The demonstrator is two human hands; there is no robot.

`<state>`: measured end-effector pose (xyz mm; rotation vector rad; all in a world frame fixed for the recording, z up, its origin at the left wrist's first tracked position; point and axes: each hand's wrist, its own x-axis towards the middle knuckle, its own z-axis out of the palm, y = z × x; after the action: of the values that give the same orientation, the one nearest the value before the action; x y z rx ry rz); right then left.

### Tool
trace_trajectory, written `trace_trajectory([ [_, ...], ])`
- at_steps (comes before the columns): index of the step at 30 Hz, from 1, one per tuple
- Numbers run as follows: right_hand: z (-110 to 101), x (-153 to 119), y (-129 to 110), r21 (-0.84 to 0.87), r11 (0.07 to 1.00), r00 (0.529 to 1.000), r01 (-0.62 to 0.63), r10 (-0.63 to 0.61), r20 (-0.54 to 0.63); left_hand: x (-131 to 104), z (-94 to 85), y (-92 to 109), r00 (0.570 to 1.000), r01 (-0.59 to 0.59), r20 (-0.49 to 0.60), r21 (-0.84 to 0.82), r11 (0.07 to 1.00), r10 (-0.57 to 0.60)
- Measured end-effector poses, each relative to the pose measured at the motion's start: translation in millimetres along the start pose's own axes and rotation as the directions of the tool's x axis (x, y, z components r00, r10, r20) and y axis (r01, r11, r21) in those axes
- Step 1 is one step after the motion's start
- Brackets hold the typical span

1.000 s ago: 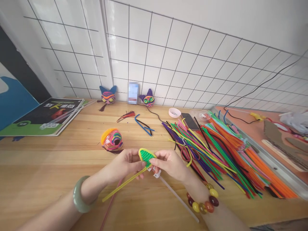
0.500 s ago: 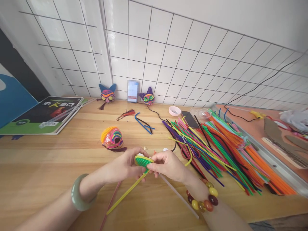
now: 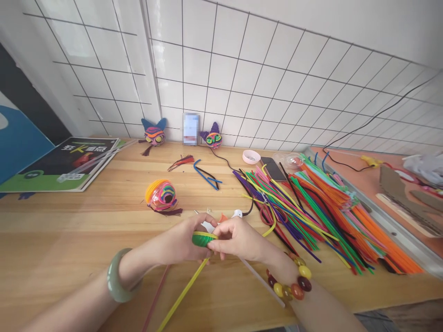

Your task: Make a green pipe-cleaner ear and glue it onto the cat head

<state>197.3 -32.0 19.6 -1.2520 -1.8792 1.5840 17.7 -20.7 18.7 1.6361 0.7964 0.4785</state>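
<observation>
Between my hands is a small rounded piece of green pipe cleaner coils (image 3: 202,240) with a yellow rim. My left hand (image 3: 182,239) is closed around its left side, thumb below and fingers curled behind. With thumb and forefinger, my right hand (image 3: 238,239) pinches the right end of the yellow rim. A long yellow pipe cleaner (image 3: 183,295) trails from under the hands toward the near edge. Behind my fingers lies a white tool (image 3: 237,213) with a black cord, mostly hidden. A pale rod (image 3: 265,283) sticks out below my right hand.
A striped, yarn-like ball (image 3: 161,196) sits left of centre. Bundles of coloured pipe cleaners (image 3: 287,207) cover the right side. Two cat-like heads (image 3: 154,132) and a lit phone (image 3: 190,129) stand by the wall. A pink bowl (image 3: 251,157) and a dark phone (image 3: 272,169) lie behind the bundles.
The green piece has tipped so its side faces me, and both hands have turned with it. The yellow tail has swung nearer. More of the white tool shows.
</observation>
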Motion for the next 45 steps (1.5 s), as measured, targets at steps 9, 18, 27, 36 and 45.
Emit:
trace_trajectory([
  [9,-23.5,-3.1,1.9,0.098,0.99,0.97,0.106,-0.081,-0.23,3.2,-19.4,6.9,0.993,0.076,-0.066,-0.237,0.969,-0.094],
  [18,-50.1,-5.8,20.2,-0.523,0.851,0.9,0.041,-0.259,-0.35,0.9,-43.4,8.7,0.927,0.003,-0.347,-0.368,0.93,-0.141],
  [27,-47.9,-5.0,17.8,-0.676,0.722,0.93,0.151,-0.335,-0.15,4.2,-50.9,3.6,0.915,-0.049,-0.365,-0.525,0.85,-0.173],
  [36,-82.7,-8.3,26.8,-0.563,0.822,0.818,-0.08,-0.269,-0.509,6.7,-50.4,1.9,0.906,-0.08,-0.385,-0.564,0.822,-0.175],
  [45,-129.4,-36.9,43.6,-0.657,0.514,0.748,-0.552,-0.043,-0.662,7.0,-46.3,2.1,0.915,-0.106,-0.377,-0.566,0.818,-0.142],
])
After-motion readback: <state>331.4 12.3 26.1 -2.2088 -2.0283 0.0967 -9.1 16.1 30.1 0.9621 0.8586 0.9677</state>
